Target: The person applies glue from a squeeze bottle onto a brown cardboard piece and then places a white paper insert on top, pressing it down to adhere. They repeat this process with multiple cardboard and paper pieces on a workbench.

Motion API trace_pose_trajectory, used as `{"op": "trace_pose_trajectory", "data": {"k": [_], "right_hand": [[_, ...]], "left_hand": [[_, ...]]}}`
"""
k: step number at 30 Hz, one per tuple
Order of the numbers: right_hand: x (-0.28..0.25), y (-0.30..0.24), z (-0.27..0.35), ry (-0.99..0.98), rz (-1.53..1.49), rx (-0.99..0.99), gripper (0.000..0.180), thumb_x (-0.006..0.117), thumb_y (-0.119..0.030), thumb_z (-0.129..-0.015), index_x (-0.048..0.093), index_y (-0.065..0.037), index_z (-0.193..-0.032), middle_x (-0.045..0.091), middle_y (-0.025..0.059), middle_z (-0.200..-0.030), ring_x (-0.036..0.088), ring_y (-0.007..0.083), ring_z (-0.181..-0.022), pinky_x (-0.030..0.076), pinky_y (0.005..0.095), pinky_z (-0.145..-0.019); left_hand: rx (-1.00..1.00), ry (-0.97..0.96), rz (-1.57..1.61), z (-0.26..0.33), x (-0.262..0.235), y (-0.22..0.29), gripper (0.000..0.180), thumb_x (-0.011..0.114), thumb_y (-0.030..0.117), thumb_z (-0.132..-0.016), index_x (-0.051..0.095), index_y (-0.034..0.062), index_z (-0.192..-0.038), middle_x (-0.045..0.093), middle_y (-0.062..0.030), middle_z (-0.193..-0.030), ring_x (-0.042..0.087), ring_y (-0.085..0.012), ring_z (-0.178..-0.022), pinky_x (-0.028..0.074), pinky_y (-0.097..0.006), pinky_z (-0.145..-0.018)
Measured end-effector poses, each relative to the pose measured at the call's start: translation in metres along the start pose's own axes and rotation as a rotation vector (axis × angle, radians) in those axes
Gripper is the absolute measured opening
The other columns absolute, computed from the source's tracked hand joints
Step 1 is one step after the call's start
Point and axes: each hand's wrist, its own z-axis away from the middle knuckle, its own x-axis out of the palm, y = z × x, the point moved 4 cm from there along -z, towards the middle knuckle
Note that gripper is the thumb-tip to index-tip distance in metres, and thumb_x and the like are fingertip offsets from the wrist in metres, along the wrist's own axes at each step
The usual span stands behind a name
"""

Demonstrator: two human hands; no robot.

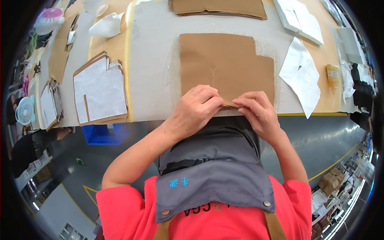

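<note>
A flat brown sheet, leather-like and notched at its far right corner [224, 56], lies on the grey work surface in front of me. My left hand [198, 106] pinches its near edge, thumb and fingers pressed together. A short way to the right, my right hand [258, 112] pinches the same edge between thumb and fingertips. Between the two hands the edge looks slightly lifted or folded. A faint Y-shaped line marks the sheet's surface beyond my left hand.
A stack of white-faced brown pieces [100, 92] lies to the left. More brown sheets [218, 8] sit at the far edge. White cut pieces [301, 76] and a yellowish container [332, 76] are on the right. Below the table stands a blue bin [102, 135].
</note>
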Motion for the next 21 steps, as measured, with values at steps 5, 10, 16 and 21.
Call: {"op": "trace_pose_trajectory", "data": {"k": [5,10,16,21], "right_hand": [[0.005,0.001,0.012,-0.019,0.137,-0.096,0.053,0.075,-0.004,-0.079,0.065,-0.016,-0.13,0.061,0.0039,-0.112,0.055,0.0253,-0.097,0.05,0.0359,-0.083],[0.008,0.001,0.014,-0.04,0.223,-0.124,0.058,0.078,-0.011,-0.077,0.064,-0.017,-0.133,0.059,0.0027,-0.119,0.055,0.0234,-0.098,0.049,0.035,-0.086],[0.009,-0.004,0.019,-0.146,0.428,-0.163,0.066,0.076,-0.034,-0.076,0.06,-0.019,-0.138,0.053,0.0005,-0.134,0.052,0.0208,-0.108,0.044,0.036,-0.094],[0.006,0.001,0.026,-0.187,0.499,-0.214,0.068,0.071,-0.042,-0.079,0.056,-0.022,-0.142,0.048,-0.0016,-0.139,0.049,0.0191,-0.113,0.042,0.036,-0.094]], "left_hand": [[0.005,-0.035,-0.024,-0.001,0.001,0.001,0.02,0.075,0.002,-0.079,0.07,0.0065,-0.098,0.063,-0.0064,-0.096,0.063,-0.0271,-0.098,0.054,-0.039,-0.084],[-0.004,-0.05,-0.026,-0.003,0.0,0.002,0.021,0.075,0.001,-0.078,0.07,0.0067,-0.098,0.062,-0.0062,-0.096,0.063,-0.0273,-0.099,0.054,-0.039,-0.084],[0.045,-0.12,-0.073,-0.001,-0.001,0.001,0.023,0.076,0.002,-0.078,0.07,0.0065,-0.099,0.06,-0.0074,-0.1,0.062,-0.0287,-0.102,0.055,-0.041,-0.09],[0.132,-0.197,-0.098,0.007,-0.005,0.003,0.034,0.078,0.01,-0.078,0.069,0.0088,-0.111,0.059,-0.0092,-0.113,0.061,-0.0287,-0.111,0.052,-0.045,-0.102]]}}
